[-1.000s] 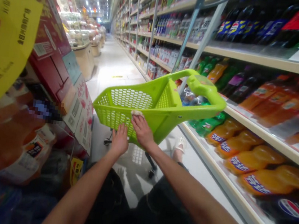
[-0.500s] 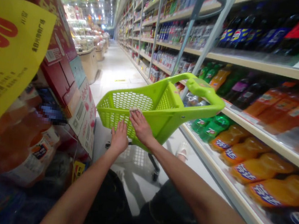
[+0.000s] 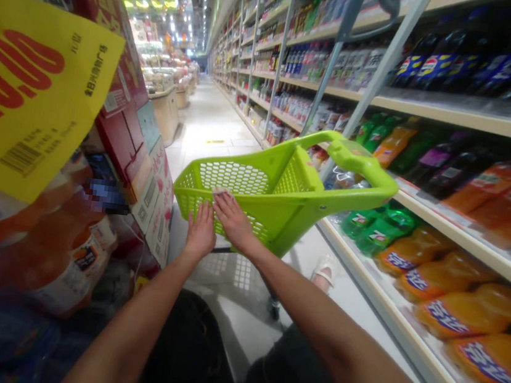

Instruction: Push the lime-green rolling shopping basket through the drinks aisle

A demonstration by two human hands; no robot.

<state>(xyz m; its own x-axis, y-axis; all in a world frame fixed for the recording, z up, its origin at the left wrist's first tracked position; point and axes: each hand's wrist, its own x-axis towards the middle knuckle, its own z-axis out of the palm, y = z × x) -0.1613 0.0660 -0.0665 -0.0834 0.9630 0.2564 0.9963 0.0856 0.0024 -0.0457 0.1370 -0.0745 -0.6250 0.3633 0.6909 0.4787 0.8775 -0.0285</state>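
Head view is showing a lime-green plastic shopping cart [image 3: 282,201] standing on the aisle floor [image 3: 226,126], between the drinks shelf [image 3: 456,110] along the floor's right edge and a stacked display under a yellow price sign [image 3: 28,101] on the left. The cart is sitting just in front of the person, with its looped handle [image 3: 361,161] rising toward the shelf side and one dark wheel [image 3: 274,310] showing beneath it.

The left hand [image 3: 200,234] is lying open, palm flat against the perforated near wall of the cart. The right hand [image 3: 233,220] is also spread rather than clenched, its fingers stretching up the same wall and pressing a small pale cloth [image 3: 222,191] against the top rim. The two hands are nearly touching each other.

Green bottles [image 3: 372,227] and orange bottles [image 3: 446,308] are lying on the lower shelf close by, apart from the cart. A foot in a pale sandal [image 3: 324,268] is resting on the floor near the shelf's base.

The cart is looking light and fairly stiff: moulded plastic, with nothing visible inside it. Being on wheels, it is likely to roll away under any sideways push, so a bracing palm on the wall is making sense. The mesh wall may flex a little under pressure, while the thick rim and the handle are offering the firmest places to hold. The smooth plastic may be slippery under a damp cloth.
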